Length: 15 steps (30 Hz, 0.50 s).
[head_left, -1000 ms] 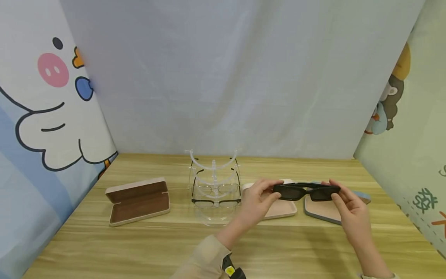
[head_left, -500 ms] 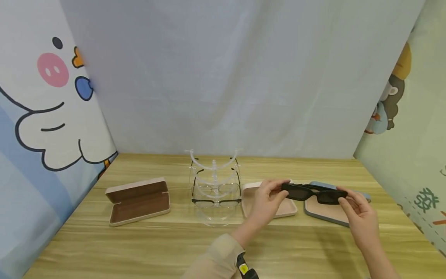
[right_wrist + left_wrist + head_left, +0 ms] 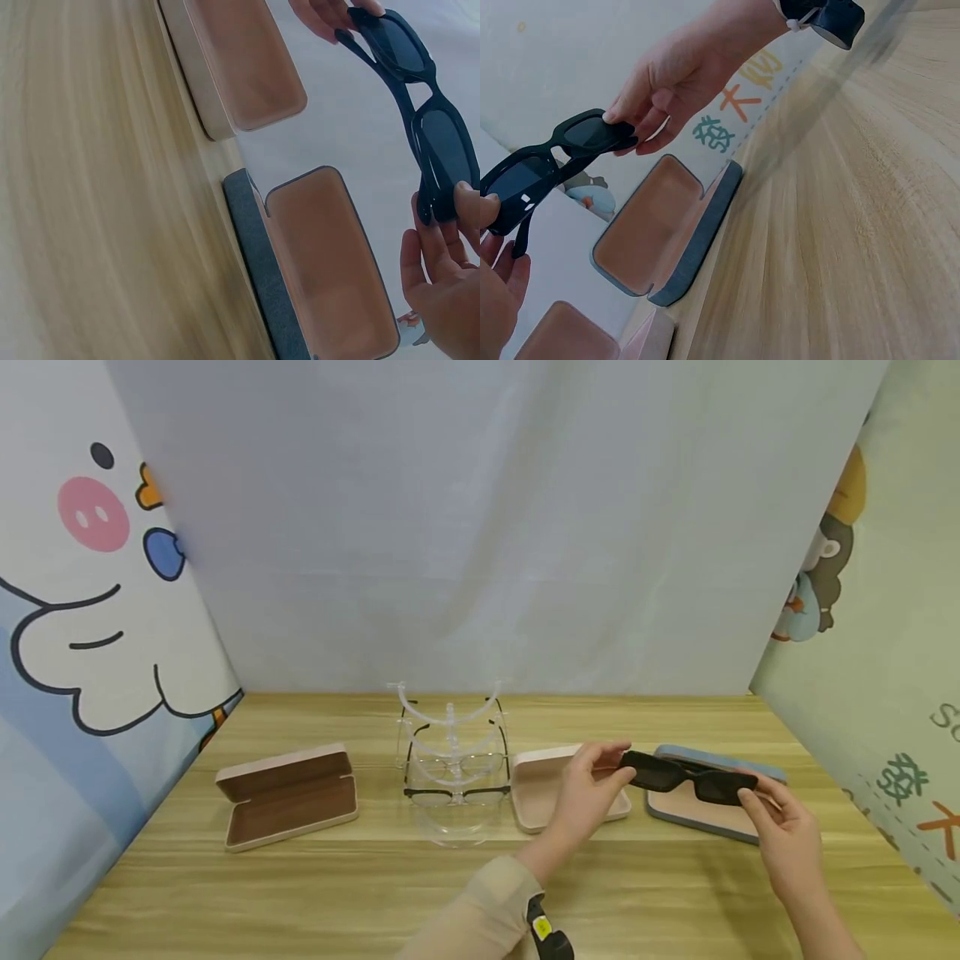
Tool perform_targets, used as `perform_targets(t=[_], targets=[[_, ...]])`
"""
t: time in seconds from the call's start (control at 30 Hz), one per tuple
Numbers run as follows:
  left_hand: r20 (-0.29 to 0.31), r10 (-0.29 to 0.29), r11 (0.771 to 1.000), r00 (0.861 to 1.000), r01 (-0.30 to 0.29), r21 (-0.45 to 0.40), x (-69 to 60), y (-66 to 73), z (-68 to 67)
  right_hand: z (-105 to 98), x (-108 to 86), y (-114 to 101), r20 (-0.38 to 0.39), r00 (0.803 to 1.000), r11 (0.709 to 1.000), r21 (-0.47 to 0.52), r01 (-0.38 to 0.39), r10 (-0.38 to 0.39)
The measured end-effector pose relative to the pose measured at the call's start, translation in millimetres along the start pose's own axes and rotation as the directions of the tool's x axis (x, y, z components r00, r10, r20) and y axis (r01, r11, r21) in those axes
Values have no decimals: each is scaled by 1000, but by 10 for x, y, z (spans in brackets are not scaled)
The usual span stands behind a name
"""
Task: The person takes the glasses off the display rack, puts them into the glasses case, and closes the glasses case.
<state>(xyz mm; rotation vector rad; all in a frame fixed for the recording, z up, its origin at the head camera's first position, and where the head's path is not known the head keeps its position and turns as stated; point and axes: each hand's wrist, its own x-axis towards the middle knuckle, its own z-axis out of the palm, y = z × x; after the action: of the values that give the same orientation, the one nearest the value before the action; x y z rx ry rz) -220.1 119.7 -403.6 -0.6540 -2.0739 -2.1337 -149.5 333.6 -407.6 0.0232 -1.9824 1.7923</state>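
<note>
Both hands hold a pair of black sunglasses (image 3: 688,778) up in the air, its temples folded behind the lenses. My left hand (image 3: 587,787) pinches one end of the frame between thumb and fingers. At the other end my right hand (image 3: 787,839) pinches the frame the same way. Behind and below the sunglasses lies an open blue glasses case (image 3: 675,814) with a pinkish lining. The right wrist view shows that blue case (image 3: 330,262) with nothing inside it. An open cream case (image 3: 536,785) stands just behind my left hand, partly covered by it.
A clear display stand (image 3: 452,739) left of the hands carries glasses, among them a dark-rimmed pair (image 3: 457,796) low at the front. Farther left lies an open case with a brown lining (image 3: 292,810). Cloth walls (image 3: 465,527) close off the table's back and sides.
Both hands have carried the sunglasses to the right, over the blue case, and the frame has tilted lower at its right end. The head view has shifted slightly.
</note>
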Motion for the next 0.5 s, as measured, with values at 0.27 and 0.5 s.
perform_targets(t=[0.27, 0.5], targets=[[-24, 9, 999, 1000, -10, -49, 21, -153, 167, -101, 26, 56, -59, 994, 994, -46, -98, 95], [-119, -56, 993, 991, 43, -114, 44, -298, 329, -135, 28, 120, -114, 988, 984, -132, -120, 105]])
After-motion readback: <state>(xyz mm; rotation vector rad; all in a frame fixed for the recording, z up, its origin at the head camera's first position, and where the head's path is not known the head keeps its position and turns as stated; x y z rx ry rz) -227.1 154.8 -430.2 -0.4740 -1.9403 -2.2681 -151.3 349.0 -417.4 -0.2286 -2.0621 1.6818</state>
